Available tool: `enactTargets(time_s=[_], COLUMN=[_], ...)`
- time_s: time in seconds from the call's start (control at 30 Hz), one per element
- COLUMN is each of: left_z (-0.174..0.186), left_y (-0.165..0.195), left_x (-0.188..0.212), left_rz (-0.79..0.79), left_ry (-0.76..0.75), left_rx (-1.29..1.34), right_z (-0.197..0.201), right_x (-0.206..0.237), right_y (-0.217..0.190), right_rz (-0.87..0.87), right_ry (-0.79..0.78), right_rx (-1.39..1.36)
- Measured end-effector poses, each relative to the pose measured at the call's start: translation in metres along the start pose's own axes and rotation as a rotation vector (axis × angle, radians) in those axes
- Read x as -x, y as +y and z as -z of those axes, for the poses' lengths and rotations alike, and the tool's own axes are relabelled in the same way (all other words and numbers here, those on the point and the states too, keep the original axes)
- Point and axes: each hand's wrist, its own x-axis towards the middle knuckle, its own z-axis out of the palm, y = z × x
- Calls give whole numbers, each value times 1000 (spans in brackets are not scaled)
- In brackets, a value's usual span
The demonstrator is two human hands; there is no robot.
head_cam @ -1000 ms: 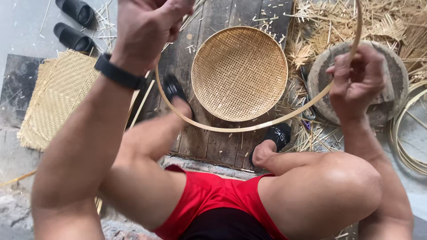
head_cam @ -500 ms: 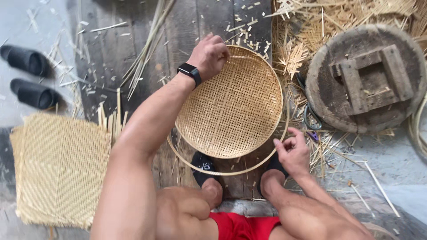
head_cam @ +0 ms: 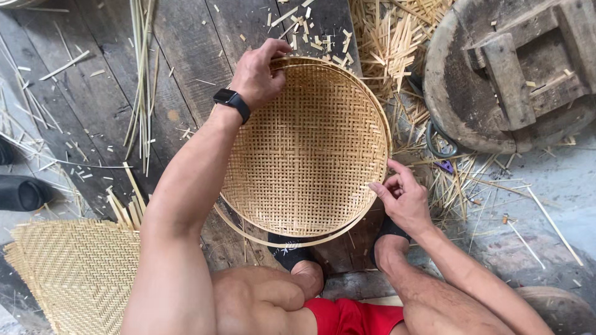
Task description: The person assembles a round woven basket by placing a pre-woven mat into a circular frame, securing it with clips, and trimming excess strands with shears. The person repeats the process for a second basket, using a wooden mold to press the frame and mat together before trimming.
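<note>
A round woven bamboo tray (head_cam: 310, 149) lies on the dark wooden boards in front of my feet. A thin bamboo hoop (head_cam: 273, 239) rings it, sagging a little below the near rim. My left hand (head_cam: 257, 71), with a black watch on the wrist, grips the far left rim of the tray together with the hoop. My right hand (head_cam: 403, 198) pinches the hoop against the tray's right rim.
A flat woven bamboo mat (head_cam: 74, 273) lies at the lower left. A round wooden block with a wooden frame (head_cam: 509, 74) sits at the upper right, amid bamboo strips and shavings (head_cam: 397, 43). Black shoes (head_cam: 22, 192) lie at the left edge. Scissors' handle (head_cam: 441, 146) shows beside the block.
The hoop, held up in the air a second ago, has come down around the tray. Both hands have moved onto the tray's rim, and the view has closed in.
</note>
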Motion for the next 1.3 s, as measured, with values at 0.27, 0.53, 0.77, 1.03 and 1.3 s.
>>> enactTargets(time_s=[0.27, 0.53, 0.77, 1.03, 1.3], left_z=[16, 2, -14, 15, 13], left_y=[7, -6, -31, -11, 15], left_x=[0, 6, 3, 0, 35], left_rz=[-83, -281, -11, 191, -11], left_ry=[125, 224, 260, 211, -21], left_rx=[119, -108, 279, 607, 102], right_z=[-2, -9, -9, 4, 67], right_x=[4, 4, 1, 23, 9], right_y=[8, 8, 7, 34, 149], right_rz=[10, 16, 33, 55, 109], right_ry=[6, 29, 38, 156, 416], right_rx=[-34, 44, 57, -92, 540])
